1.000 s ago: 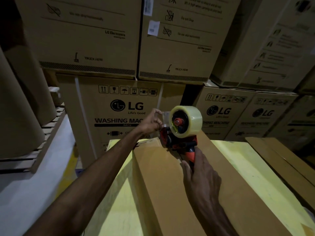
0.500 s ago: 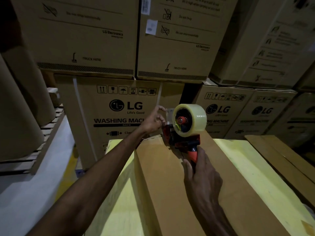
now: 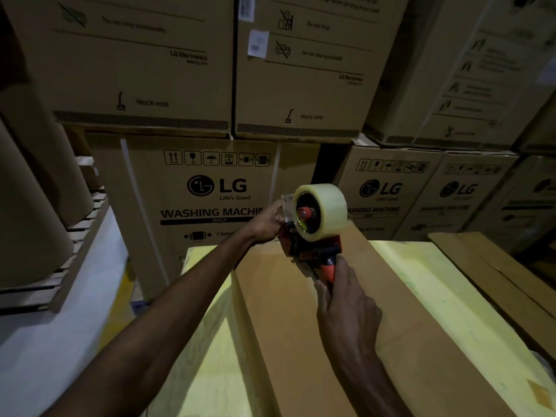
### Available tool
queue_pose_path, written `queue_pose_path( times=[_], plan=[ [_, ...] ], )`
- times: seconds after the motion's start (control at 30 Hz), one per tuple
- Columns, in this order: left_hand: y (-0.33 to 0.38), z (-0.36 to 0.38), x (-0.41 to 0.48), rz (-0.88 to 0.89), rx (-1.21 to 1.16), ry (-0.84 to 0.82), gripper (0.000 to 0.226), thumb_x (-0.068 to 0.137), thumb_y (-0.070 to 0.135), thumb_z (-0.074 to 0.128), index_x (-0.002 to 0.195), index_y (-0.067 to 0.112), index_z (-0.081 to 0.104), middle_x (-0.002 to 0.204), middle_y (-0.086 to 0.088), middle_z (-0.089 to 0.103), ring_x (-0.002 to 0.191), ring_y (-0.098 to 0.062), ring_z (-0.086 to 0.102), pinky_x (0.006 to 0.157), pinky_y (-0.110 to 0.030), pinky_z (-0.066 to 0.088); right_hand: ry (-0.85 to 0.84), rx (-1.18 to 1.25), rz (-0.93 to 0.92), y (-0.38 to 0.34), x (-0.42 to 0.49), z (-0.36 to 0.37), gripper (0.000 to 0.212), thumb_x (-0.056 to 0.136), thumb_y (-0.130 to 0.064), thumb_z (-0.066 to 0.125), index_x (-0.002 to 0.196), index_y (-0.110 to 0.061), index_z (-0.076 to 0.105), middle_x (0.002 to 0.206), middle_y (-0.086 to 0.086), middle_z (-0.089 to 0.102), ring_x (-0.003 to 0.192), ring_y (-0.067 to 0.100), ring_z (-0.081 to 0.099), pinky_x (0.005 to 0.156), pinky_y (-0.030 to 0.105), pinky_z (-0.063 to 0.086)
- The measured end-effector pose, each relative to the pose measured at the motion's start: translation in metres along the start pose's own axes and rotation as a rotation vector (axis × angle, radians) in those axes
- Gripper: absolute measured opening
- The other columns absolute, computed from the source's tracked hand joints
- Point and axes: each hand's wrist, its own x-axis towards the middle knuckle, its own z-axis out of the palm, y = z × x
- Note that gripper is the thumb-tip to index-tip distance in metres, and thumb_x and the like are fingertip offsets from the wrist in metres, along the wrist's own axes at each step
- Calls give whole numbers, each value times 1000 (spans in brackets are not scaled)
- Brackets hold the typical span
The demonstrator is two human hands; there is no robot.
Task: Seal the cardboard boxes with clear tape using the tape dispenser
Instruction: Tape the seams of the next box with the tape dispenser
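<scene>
right hand (image 3: 346,305) gripping red plastic tape dispenser (image 3: 313,246) at long brown cardboard box's (image 3: 294,332) far end | left hand (image 3: 267,221) pinching clear tape lead (image 3: 285,204), likely starting a strip

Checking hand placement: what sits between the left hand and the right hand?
The red tape dispenser with its clear tape roll, standing on the cardboard box; the head view shows it.

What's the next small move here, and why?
Probably press the tape end down on the far edge of the cardboard box. The left hand pinches it just ahead of the tape dispenser, which the right hand grips by the orange handle at that far end; the box top nearer the camera looks untaped.
</scene>
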Motion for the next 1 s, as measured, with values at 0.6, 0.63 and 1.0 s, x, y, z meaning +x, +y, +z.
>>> queue_pose_path(
  times=[0.6,0.63,1.0],
  plan=[
    [1,-27,-26,-70,77,-325,35,108,31,53,123,7,73,131,-9,71,126,-25,63,108,-36,48,-82,23,-75,6,12,-15,49,106,-44,44,146,-24,24,109,0,59,86,20,63,76,43,57],
    [1,-25,-29,-27,81,-336,37,108,31,53,122,4,72,130,-13,71,128,-29,62,112,-41,46,-80,22,-87,6,12,-15,49,106,-45,43,146,-23,25,106,0,60,84,20,62,74,43,57],
    [14,-13,-38,-77,113,-269,42,94,51,62,66,20,52,59,4,38,52,-16,25,53,-33,24,-96,3,-89,0,18,-24,40,109,-47,33,138,-21,34,92,-1,58,80,19,58,70,37,48]
  ],
)
